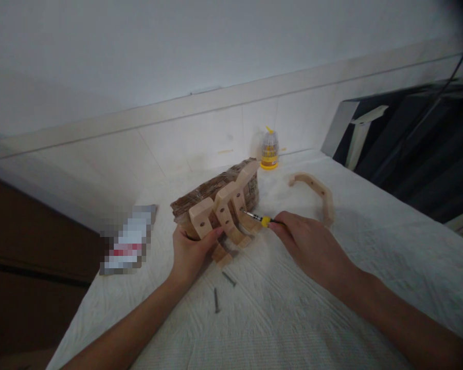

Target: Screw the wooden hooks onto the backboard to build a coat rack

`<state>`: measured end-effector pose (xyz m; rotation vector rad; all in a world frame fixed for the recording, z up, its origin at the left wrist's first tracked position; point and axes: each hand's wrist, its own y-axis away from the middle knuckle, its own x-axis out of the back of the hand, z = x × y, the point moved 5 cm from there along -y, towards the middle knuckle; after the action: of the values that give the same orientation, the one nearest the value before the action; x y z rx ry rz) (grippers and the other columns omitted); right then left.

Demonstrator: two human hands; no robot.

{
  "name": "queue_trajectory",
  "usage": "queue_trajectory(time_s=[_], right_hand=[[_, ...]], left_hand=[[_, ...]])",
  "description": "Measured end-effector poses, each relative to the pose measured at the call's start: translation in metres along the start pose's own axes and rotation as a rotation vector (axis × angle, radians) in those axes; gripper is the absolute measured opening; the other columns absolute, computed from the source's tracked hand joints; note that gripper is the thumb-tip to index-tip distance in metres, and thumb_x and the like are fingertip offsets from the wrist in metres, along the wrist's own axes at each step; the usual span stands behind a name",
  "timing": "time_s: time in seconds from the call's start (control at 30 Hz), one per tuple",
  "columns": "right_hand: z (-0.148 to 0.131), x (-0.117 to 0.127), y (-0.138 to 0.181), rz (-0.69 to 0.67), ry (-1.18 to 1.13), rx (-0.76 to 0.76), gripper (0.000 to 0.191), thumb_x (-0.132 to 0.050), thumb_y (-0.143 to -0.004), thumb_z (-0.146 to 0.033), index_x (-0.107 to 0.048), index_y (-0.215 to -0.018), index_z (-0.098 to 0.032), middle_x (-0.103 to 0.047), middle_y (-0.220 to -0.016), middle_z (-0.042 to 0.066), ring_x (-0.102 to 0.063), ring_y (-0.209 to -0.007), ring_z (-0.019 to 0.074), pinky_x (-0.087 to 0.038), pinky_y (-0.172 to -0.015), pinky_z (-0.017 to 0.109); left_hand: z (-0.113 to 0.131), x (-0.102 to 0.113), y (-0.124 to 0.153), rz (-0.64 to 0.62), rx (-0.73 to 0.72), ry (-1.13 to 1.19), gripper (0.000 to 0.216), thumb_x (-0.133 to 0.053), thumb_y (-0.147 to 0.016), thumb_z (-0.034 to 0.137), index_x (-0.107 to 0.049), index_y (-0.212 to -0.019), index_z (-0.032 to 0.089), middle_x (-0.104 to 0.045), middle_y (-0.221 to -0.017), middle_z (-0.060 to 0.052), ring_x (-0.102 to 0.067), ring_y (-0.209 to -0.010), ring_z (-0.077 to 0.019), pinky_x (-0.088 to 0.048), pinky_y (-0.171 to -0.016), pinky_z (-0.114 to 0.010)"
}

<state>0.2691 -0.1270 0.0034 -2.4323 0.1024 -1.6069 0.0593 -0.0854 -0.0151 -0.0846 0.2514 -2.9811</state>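
Note:
A brown woven block (212,192) with three pale wooden hook-shaped pieces (226,211) fixed to its front stands on a white cloth-covered surface (278,308). My left hand (191,252) grips the nearest wooden piece from below, thumb on its face. My right hand (306,246) is closed round a small screwdriver (259,219) with a yellow collar. Its tip touches the third wooden piece. Two dark screws (220,290) lie loose on the cloth in front of the block.
A separate curved wooden piece (317,192) lies to the right. A yellow bit holder (269,150) stands behind the block by the tiled wall. A blurred packet (128,245) lies at left. Dark furniture stands at right.

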Motion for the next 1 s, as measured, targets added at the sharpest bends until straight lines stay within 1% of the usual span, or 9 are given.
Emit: queue_trajectory(time_s=[0.13,0.23,0.4,0.53,0.73,0.8,0.87,0.93,1.0], right_hand=[[-0.0021,0.0017,0.0015,0.055,-0.103,0.03,0.008,-0.045,-0.088,-0.028,-0.046,-0.087,-0.02,-0.067,-0.085,0.007,-0.063,-0.071,0.0217,-0.041,-0.057,0.029],[-0.0021,0.0027,0.0022,0.077,-0.073,0.029,0.006,-0.047,-0.085,-0.024,-0.043,-0.083,-0.021,-0.064,-0.08,0.006,-0.061,-0.066,0.021,-0.04,-0.055,0.029],[-0.0013,0.0045,0.0016,0.093,-0.032,0.018,0.009,-0.05,-0.084,-0.023,-0.043,-0.078,-0.021,-0.061,-0.071,0.005,-0.059,-0.062,0.021,-0.039,-0.055,0.03],[-0.0022,0.0064,0.0013,0.065,-0.022,-0.011,0.007,-0.049,-0.085,-0.023,-0.047,-0.08,-0.019,-0.063,-0.072,0.005,-0.061,-0.062,0.0212,-0.038,-0.055,0.03],[-0.0028,0.0055,0.0021,-0.015,0.129,-0.068,0.021,-0.037,-0.093,-0.029,-0.054,-0.086,-0.019,-0.068,-0.076,0.008,-0.066,-0.069,0.0275,-0.036,-0.053,0.031],[-0.0036,0.0034,0.0023,-0.034,0.127,-0.057,0.023,-0.033,-0.094,-0.028,-0.054,-0.09,-0.019,-0.069,-0.077,0.008,-0.067,-0.069,0.0278,-0.037,-0.053,0.032],[-0.0043,0.0015,0.0025,-0.036,0.087,-0.041,0.019,-0.038,-0.093,-0.031,-0.052,-0.095,-0.018,-0.069,-0.081,0.009,-0.067,-0.071,0.0282,-0.039,-0.054,0.032],[-0.0034,0.001,0.0028,-0.015,0.052,-0.051,0.018,-0.047,-0.088,-0.033,-0.048,-0.098,-0.017,-0.069,-0.087,0.01,-0.068,-0.075,0.0291,-0.04,-0.054,0.031],[-0.0016,0.001,0.003,-0.001,0.044,-0.072,0.018,-0.053,-0.084,-0.028,-0.046,-0.096,-0.017,-0.069,-0.089,0.01,-0.067,-0.075,0.0285,-0.04,-0.053,0.03]], left_hand=[[0.001,0.0003,-0.0003,-0.005,-0.013,-0.02,0.025,-0.081,-0.052,0.026,-0.067,-0.07,0.016,-0.072,-0.074,-0.004,-0.066,-0.061,-0.0176,-0.056,-0.056,-0.027],[0.0008,0.0004,-0.0002,-0.006,-0.005,-0.022,0.025,-0.081,-0.052,0.027,-0.067,-0.07,0.016,-0.072,-0.074,-0.004,-0.066,-0.062,-0.0175,-0.055,-0.055,-0.027],[-0.0001,0.001,-0.0004,0.002,-0.003,-0.028,0.027,-0.081,-0.051,0.026,-0.067,-0.072,0.015,-0.072,-0.073,-0.004,-0.065,-0.06,-0.0169,-0.054,-0.054,-0.026],[-0.0001,0.0015,-0.0011,-0.001,-0.019,-0.048,0.028,-0.081,-0.052,0.026,-0.067,-0.074,0.016,-0.072,-0.075,-0.004,-0.065,-0.061,-0.0159,-0.054,-0.056,-0.026],[0.0018,0.0009,-0.001,-0.001,-0.031,-0.04,0.027,-0.081,-0.052,0.026,-0.067,-0.073,0.015,-0.072,-0.074,-0.004,-0.064,-0.061,-0.0157,-0.054,-0.056,-0.025],[0.0026,0.0008,-0.0009,0.005,-0.037,-0.04,0.027,-0.081,-0.051,0.025,-0.067,-0.072,0.015,-0.072,-0.075,-0.004,-0.065,-0.062,-0.0155,-0.054,-0.056,-0.024],[0.003,0.0004,-0.0008,0.0,-0.041,-0.037,0.027,-0.08,-0.051,0.025,-0.066,-0.071,0.015,-0.072,-0.074,-0.004,-0.064,-0.061,-0.0152,-0.054,-0.055,-0.024],[0.0026,-0.0004,-0.0009,-0.016,-0.038,-0.033,0.026,-0.08,-0.051,0.025,-0.066,-0.071,0.014,-0.071,-0.071,-0.003,-0.063,-0.058,-0.0148,-0.053,-0.054,-0.024],[0.0019,-0.0001,-0.0011,-0.015,-0.039,-0.036,0.027,-0.08,-0.051,0.025,-0.065,-0.071,0.014,-0.07,-0.068,-0.002,-0.062,-0.055,-0.0141,-0.053,-0.052,-0.024]])
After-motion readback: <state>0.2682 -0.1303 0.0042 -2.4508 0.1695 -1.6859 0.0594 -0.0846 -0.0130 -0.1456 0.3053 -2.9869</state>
